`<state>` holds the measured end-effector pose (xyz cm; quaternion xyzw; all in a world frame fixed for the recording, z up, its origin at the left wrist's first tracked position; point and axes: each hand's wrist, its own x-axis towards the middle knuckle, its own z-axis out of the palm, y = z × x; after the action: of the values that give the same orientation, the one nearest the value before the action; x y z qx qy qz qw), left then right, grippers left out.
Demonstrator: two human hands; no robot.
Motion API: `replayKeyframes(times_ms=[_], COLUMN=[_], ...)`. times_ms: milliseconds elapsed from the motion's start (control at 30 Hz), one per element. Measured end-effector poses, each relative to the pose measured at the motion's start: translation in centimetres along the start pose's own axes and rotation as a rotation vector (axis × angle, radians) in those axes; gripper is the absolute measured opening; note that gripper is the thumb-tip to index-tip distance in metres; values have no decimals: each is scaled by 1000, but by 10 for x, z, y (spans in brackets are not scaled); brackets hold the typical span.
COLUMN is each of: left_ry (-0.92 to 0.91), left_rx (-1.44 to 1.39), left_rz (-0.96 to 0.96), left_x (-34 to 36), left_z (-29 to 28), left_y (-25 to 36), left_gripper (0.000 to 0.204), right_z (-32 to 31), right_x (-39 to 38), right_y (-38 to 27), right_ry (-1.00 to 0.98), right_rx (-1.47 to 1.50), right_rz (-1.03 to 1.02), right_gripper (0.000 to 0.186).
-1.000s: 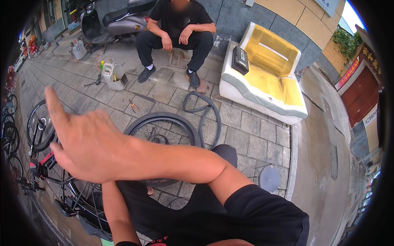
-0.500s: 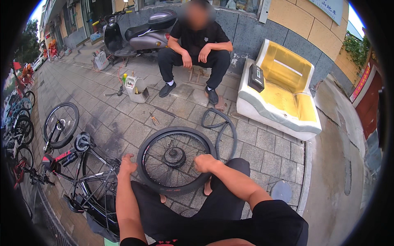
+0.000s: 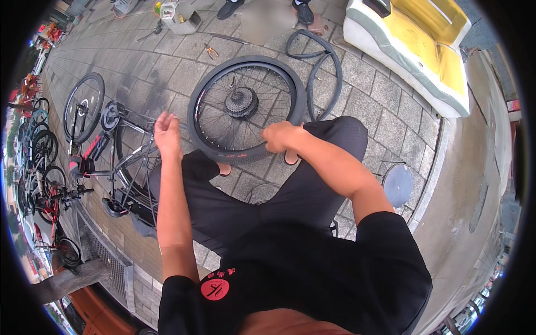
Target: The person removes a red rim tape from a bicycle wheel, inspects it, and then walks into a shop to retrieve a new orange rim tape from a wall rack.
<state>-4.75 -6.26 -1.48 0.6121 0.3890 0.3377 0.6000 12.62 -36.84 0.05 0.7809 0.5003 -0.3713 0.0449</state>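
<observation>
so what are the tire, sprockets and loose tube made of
Tire: likely rubber, matte black, thick, no shine. Sprockets: probably metal, dark grey, stacked rings with slight sheen. Loose tube: seemingly rubber, matte grey, lying in soft bends; flexible plastic possible.

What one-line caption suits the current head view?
Right hand at the near edge of a bicycle wheel, left hand raised beside it, loose grey tube at right.

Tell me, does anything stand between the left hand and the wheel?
Nothing visible does: in this view only paving shows between the left hand and the wheel, across a narrow gap. The bike lies mostly to that hand's left, outside the gap. The right hand is at the wheel's near right edge.
</observation>
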Motion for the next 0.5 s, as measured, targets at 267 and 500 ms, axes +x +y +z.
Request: replayKeyframes(times_ms=[267,500], left_ry=[52,108], left_rx=[-113,-18], left_rz=[-1019,-1101], left_x=[-112,-147], left_z=[61,64], left_y=[-146,-187], left_gripper=[81,89], right_z=[-15,-55], right_x=[23,4], right_y=[-2,-12], right_ry=[-38,412], right_rx=[-68,84], right_rz=[0,45], right_gripper=[36,71])
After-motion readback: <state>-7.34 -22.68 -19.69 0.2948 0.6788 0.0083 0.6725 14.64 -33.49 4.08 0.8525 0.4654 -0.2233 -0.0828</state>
